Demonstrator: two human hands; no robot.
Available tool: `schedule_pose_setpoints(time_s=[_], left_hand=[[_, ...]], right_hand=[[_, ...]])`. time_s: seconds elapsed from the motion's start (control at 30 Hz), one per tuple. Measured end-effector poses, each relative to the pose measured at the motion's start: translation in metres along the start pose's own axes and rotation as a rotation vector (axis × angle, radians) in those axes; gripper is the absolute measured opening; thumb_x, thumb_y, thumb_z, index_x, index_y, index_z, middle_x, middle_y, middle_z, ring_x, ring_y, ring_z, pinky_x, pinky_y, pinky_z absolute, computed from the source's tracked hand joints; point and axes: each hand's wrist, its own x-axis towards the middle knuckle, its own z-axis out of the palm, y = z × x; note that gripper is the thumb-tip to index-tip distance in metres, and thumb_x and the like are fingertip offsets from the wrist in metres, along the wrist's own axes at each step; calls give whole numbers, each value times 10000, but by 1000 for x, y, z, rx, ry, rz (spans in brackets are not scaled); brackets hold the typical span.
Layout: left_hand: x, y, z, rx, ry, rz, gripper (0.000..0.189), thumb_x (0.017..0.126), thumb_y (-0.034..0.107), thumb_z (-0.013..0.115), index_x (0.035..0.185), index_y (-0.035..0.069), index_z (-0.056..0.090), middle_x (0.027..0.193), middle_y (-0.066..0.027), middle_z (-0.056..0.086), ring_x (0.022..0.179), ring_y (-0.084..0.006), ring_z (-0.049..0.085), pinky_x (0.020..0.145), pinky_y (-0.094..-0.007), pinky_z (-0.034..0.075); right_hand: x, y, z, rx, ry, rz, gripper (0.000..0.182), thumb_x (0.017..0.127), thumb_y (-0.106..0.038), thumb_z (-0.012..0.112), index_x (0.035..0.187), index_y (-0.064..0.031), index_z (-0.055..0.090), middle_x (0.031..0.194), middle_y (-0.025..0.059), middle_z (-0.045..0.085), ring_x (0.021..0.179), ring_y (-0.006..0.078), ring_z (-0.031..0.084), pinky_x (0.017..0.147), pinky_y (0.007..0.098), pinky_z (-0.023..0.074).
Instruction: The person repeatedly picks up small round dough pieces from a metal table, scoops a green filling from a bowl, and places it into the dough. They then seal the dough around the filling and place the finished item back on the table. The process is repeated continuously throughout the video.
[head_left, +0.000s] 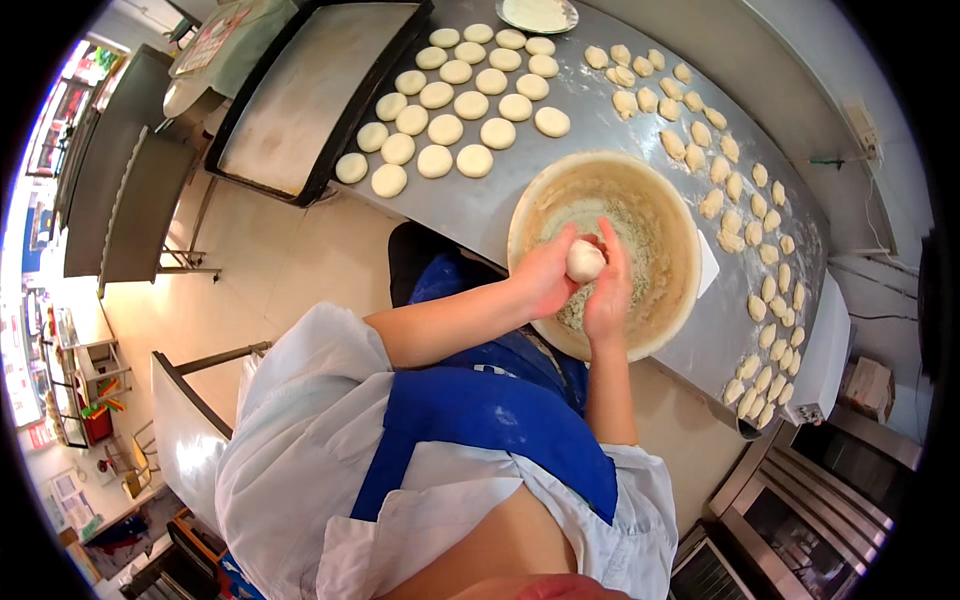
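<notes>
Between my two palms is a smooth, round dough ball (585, 261). My left hand (549, 271) cups it from the left, thumb raised along its side. From the right, my right hand (610, 289) closes around it with the fingers pointing up. Both hands are over a large cream-coloured tub (681, 319) at the table's near edge. A crumbly, greenish-pale filling (641, 251) lies in the tub, partly hidden by my hands and forearms. Flattened round dough pieces (445, 130) sit in rows to the left of the tub.
Small dough lumps (720, 169) lie along the right side of the floured metal table (592, 139). A black-rimmed baking tray (300, 97) adjoins the table's left end. At the far edge stands a plate of white powder (536, 13). Part of a white flat piece (707, 264) shows beside the tub.
</notes>
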Motion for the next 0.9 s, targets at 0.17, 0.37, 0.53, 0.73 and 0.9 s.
schedule_pose_setpoints(time_s=[0.17,0.37,0.53,0.73,0.9], left_hand=[[-22,9,1,174,97,207,321,1034,314,444,1197,49,521,1088,-57,594,960,-136,573,840,-301,495],[-35,10,-6,229,147,170,316,1039,283,431,1220,35,507,1142,-78,579,1034,-149,568,879,-299,490],[-35,15,-16,331,116,225,351,1051,282,361,1264,28,476,1216,-90,552,1120,-180,549,965,-342,462],[-26,38,-29,75,47,212,434,1035,373,387,1250,16,508,1202,-91,581,1110,-174,562,950,-335,462],[-52,28,-13,254,125,255,409,1035,338,380,1263,22,505,1178,-64,578,1081,-158,557,946,-330,456]], right_hand=[[4,-4,40,-187,-37,-51,341,979,-225,395,1174,-43,608,1154,130,639,1252,318,502,1089,531,265],[5,1,38,-122,-174,-36,353,989,-249,393,1179,-45,610,1180,115,642,1245,310,515,1117,532,207],[1,1,53,-105,-109,29,360,978,-256,393,1191,-55,602,1185,115,642,1248,317,514,1115,546,194],[13,-4,59,-63,-41,-14,328,935,-244,431,1119,-64,635,1185,103,641,1251,330,510,1108,551,200],[14,9,66,-170,-136,-204,286,887,-250,489,1039,-79,663,1159,93,645,1231,322,523,1078,555,253]])
